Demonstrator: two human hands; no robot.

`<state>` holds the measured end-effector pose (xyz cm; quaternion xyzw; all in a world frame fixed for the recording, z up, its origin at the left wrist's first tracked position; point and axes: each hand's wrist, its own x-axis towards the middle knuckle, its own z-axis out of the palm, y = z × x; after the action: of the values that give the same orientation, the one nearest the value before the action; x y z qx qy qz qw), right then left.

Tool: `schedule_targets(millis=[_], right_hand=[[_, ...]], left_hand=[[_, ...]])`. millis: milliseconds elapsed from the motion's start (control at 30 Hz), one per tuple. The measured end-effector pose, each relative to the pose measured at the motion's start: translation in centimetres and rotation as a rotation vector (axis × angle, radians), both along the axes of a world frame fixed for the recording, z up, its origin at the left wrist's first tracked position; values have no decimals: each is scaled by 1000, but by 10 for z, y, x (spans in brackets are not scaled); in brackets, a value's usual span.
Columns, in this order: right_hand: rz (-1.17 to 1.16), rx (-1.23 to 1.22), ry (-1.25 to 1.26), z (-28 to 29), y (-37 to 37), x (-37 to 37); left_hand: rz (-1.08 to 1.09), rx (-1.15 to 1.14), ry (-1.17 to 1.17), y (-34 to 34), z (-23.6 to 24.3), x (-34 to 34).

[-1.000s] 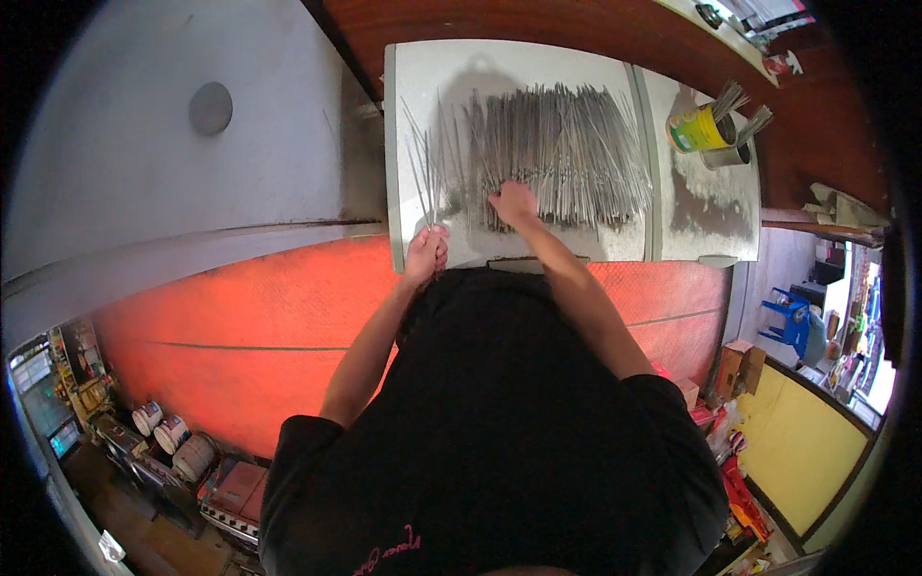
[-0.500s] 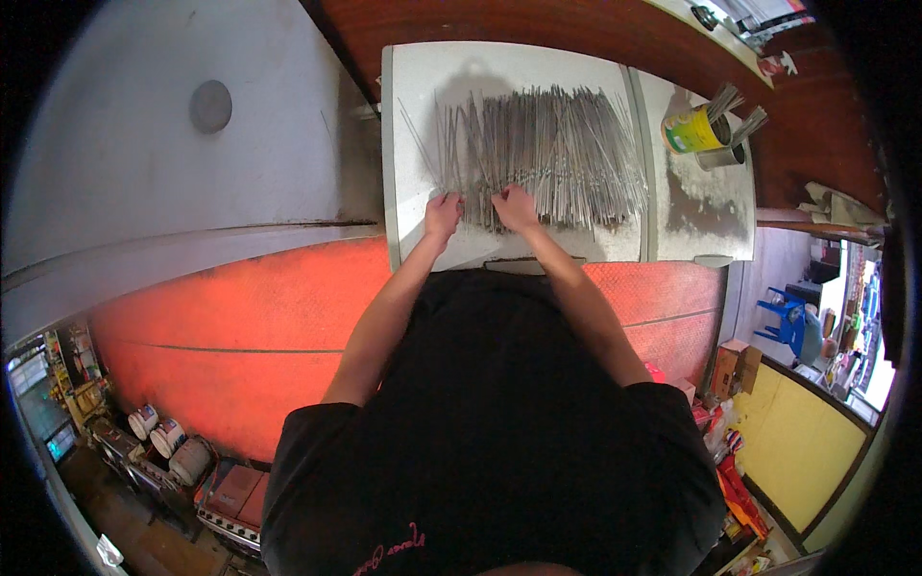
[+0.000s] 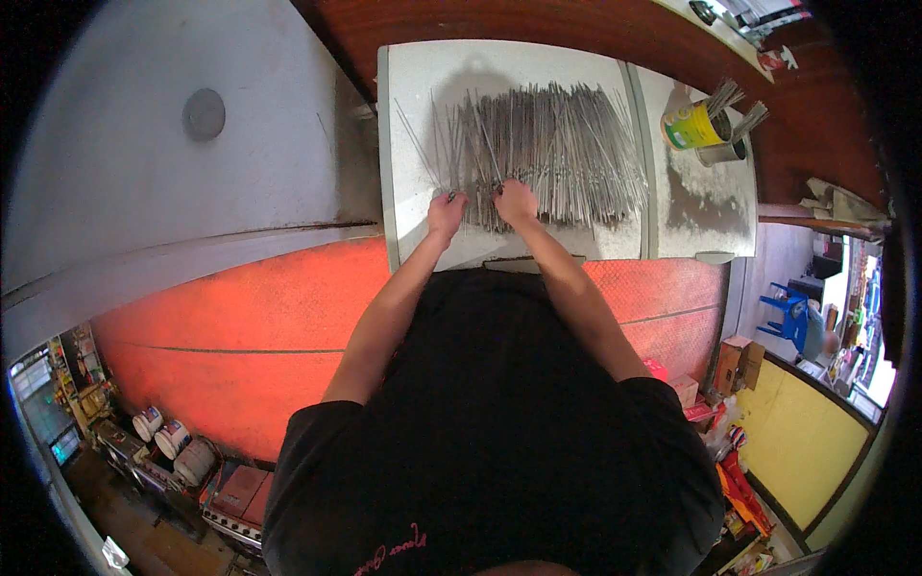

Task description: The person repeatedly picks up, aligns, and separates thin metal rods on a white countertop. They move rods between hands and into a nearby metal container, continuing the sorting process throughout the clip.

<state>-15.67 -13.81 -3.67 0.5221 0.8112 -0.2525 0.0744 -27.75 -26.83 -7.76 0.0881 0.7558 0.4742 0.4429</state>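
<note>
A wide layer of thin metal skewers (image 3: 562, 154) lies on the white lid (image 3: 413, 77), their lengths pointing away from me. At the left end of the layer, my left hand (image 3: 446, 213) is closed round the near ends of a few skewers, which fan out forward from it. My right hand (image 3: 518, 204) pinches the near end of a skewer at the layer's front left part. That skewer tilts up and to the left over the others. The fingertips of both hands are partly hidden.
On the right part of the lid stand a yellow can (image 3: 693, 127) and a metal can (image 3: 720, 154), both with skewers in them. A brown wooden wall (image 3: 538, 27) borders the far side. A grey panel (image 3: 173, 182) is at left, and red flooring (image 3: 240, 326) lies below.
My right hand has shifted slightly, and the skewer in it now stands out more from the layer. My left hand keeps its grip in nearly the same place.
</note>
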Motion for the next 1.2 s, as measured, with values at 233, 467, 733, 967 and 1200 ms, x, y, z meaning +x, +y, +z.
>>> schedule_targets(millis=[233,467,733,967,1200], right_hand=[[5,-106,129,-14,13,18],[24,-76,246,10,-8,22],[20,-13,105,14,-16,25],[-4,-43,258,-6,-10,38],[-101,-292,755,10,-25,35]], left_hand=[[-109,-4,14,14,14,-3],[-55,101,-164,22,38,3],[-27,49,-74,22,40,4],[1,103,-194,17,31,1],[-85,191,-363,30,45,14]])
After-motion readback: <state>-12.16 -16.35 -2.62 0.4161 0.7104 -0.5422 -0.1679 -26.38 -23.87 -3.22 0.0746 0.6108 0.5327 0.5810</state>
